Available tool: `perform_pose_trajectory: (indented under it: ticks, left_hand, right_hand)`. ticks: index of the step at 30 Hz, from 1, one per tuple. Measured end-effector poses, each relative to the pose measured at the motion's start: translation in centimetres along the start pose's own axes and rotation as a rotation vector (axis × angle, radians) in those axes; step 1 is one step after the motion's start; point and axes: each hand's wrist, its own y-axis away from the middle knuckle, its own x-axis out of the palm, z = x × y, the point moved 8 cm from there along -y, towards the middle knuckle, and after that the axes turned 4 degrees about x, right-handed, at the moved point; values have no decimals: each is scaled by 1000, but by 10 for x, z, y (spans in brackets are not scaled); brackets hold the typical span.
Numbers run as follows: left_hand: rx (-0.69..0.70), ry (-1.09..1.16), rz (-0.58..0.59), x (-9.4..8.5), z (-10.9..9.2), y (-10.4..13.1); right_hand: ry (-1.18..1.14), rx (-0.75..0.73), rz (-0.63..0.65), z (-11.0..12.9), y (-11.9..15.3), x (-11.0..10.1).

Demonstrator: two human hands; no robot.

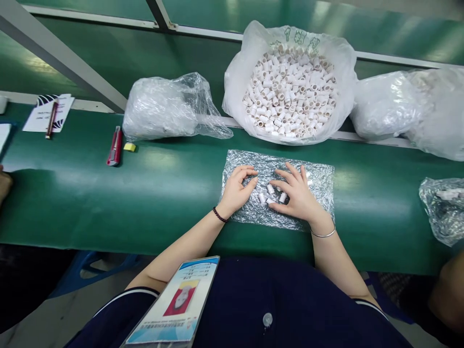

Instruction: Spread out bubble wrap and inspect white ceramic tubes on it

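A crinkled clear plastic bag (246,212) lies flat on the green bench in front of me. Several short white plastic tube pieces (261,197) rest on its middle, a few partly covered by my fingers. My right hand (295,193) is spread over these pieces, fingers apart, with the fingertips close to or touching some of them. At the left part of the bag, my left hand (241,188) rests with curved fingers and a gap between thumb and forefinger; nothing shows in it. Beyond the bag stands a large plastic-lined container (235,92) heaped with white tube pieces (290,92).
Filled clear bags stand left (159,106) and right (387,104) of the container. A red utility knife (115,146) and a yellow block (129,147) lie to the left, with papers (39,116) and a pen (51,120) farther off. Another person's hand (4,183) shows at the left edge.
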Motion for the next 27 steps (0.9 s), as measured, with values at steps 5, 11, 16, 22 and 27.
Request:
perform_pose_trajectory:
  ticks: [5, 11, 16, 22, 27]
  left_hand:
    - [0, 0, 3, 1, 1, 1]
    - [65, -28, -24, -5, -6, 0]
    - [161, -275, -8, -15, -9, -7]
    - [44, -530, 214, -6, 16, -14]
    - [61, -685, 257, -5, 17, -14]
  right_hand:
    - [26, -7, 7, 3, 1, 2]
    - [28, 31, -65, -1, 1, -5]
    - [-22, 275, -225, -41, 9, -25]
    - [-18, 676, -103, -98, 33, -12]
    - [67, 744, 9, -103, 35, -2]
